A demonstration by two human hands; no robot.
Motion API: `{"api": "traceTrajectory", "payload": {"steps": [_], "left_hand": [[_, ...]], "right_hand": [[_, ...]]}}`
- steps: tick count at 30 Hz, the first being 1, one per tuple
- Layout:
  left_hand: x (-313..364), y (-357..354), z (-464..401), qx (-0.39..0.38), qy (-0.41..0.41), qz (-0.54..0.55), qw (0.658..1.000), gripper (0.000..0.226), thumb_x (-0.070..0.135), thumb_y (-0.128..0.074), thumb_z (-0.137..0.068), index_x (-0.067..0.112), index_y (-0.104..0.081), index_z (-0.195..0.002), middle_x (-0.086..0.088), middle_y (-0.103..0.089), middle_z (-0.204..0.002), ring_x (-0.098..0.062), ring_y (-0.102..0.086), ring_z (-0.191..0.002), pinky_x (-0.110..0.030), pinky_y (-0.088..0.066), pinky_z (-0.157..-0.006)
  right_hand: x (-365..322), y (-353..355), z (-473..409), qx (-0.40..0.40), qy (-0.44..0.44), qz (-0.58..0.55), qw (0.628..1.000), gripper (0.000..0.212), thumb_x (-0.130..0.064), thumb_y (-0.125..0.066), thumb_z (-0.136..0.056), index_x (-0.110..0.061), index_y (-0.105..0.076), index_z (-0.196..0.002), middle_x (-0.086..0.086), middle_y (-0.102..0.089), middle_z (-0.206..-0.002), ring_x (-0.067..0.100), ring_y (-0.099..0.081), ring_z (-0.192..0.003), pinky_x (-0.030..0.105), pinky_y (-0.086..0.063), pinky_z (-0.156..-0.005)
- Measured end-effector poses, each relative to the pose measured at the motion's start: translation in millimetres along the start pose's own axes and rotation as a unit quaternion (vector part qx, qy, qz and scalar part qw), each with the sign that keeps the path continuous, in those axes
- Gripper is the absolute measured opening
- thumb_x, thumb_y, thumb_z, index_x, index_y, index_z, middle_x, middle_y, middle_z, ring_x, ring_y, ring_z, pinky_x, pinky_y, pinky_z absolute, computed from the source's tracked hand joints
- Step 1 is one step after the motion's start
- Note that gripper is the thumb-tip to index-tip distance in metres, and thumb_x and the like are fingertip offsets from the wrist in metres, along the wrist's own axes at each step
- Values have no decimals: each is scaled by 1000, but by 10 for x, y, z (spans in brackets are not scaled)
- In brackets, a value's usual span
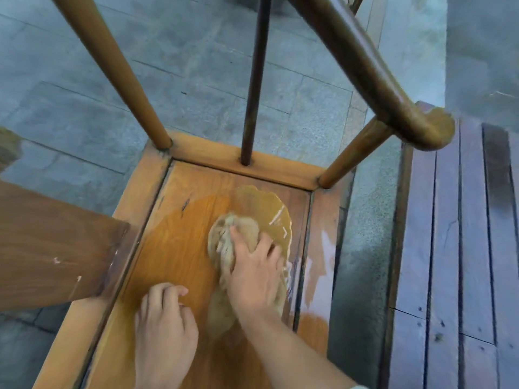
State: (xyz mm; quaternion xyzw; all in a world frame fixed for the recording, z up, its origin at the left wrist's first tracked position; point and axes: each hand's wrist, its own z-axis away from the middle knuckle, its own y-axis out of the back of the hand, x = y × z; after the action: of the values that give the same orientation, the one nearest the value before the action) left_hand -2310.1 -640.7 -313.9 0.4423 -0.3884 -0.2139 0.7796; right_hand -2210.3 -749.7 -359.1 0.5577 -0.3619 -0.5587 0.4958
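One beige rag (223, 245) lies bunched on the wet chair seat (174, 248), pressed under the right hand's (252, 276) spread fingers. The left hand (165, 327) rests beside it, loosely curled and holding nothing. Three posts (254, 80) rise behind.

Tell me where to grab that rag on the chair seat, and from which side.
Take the rag by its bunched folds at the far end, past the right hand pressing it, pinching down from above. That part stands raised off the seat; the tail by the wrist lies flat against the wood, probably harder to pinch.
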Motion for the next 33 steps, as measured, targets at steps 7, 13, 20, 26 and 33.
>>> {"api": "traceTrajectory", "payload": {"steps": [7,13,20,26,33], "left_hand": [[-126,70,-185,-20,38,13,999,29,-2,-51,-90,25,-53,-98,4,-47,-104,-26,-50,-101,-47,-40,-90],[-237,70,-167,-58,40,-71,995,29,10,-51,-94,19,-57,-121,0,-50,-129,-23,-44,-115,-44,-42,-95],[-149,24,-223,-45,39,-120,991,40,16,-55,-91,21,-58,-130,2,-48,-140,-23,-45,-127,-45,-44,-96],[-51,-14,-213,-52,69,-112,990,46,25,-50,-93,25,-47,-139,6,-35,-149,-20,-33,-135,-41,-40,-103],[-60,-47,-269,-69,43,-131,988,60,46,-41,-91,38,-30,-149,13,-18,-157,-11,-24,-142,-29,-32,-113]], "right_hand": [[571,117,935,-96,381,6,920,27,-45,-41,-104,-54,-66,-112,-3,-67,-107,21,-58,-83,34,-52,-70],[1300,199,665,-78,439,54,893,42,-50,-55,-91,-61,-50,-131,-4,-54,-123,21,-54,-96,34,-55,-71],[1230,352,-888,2,80,24,997,61,-61,-67,-84,-55,-43,-140,4,-41,-134,28,-41,-111,48,-46,-100],[1172,444,-595,-139,367,42,919,59,-60,-64,-80,-54,-49,-136,3,-48,-132,27,-46,-111,42,-46,-93],[1190,533,-973,-64,85,26,994,65,-52,-58,-93,-54,-27,-150,5,-32,-138,31,-34,-126,46,-44,-105]]}}
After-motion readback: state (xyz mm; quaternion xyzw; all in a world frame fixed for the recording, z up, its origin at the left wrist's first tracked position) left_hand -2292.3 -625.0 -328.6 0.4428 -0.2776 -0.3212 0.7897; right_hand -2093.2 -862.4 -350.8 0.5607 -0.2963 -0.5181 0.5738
